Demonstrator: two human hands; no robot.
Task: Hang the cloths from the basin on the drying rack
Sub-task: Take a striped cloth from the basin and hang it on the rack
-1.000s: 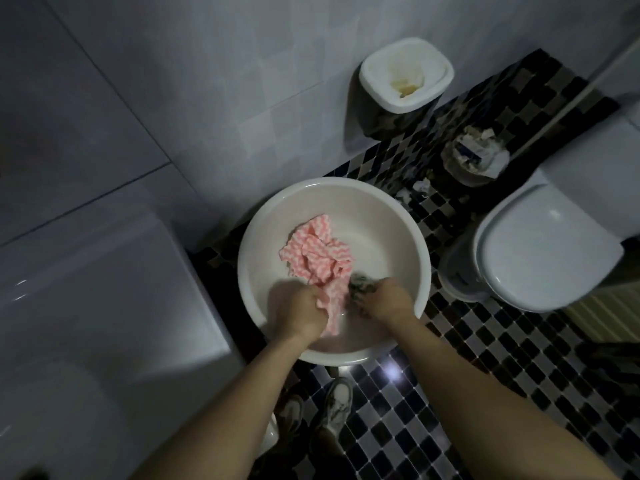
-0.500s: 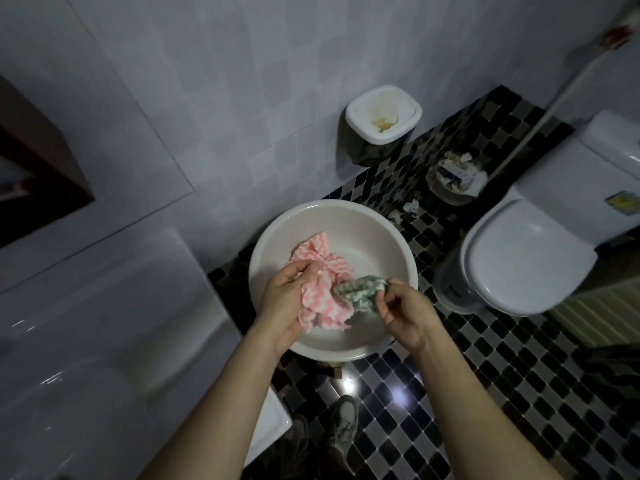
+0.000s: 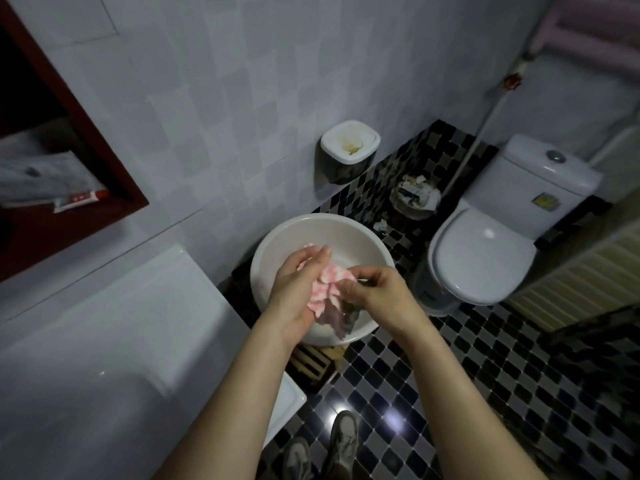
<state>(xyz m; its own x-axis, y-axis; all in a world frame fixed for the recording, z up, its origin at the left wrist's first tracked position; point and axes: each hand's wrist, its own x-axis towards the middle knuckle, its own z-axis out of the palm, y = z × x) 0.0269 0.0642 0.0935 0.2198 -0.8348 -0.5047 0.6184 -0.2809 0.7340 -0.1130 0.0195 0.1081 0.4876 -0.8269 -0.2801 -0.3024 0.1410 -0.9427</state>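
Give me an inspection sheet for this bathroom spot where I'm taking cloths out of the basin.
Surface: glossy black-and-white checked tile floor.
Job's things: round white plastic basin; pink-and-white zigzag cloth held above it; darker greenish cloth hanging beside it.
Clutter: full wastepaper basket; white-rimmed dark bin by the wall.
Grippers: left hand holds the pink-and-white zigzag cloth; right hand pinches its edge.
Cables: nothing seen.
Surroundings: white toilet, white bathtub, tiled wall.
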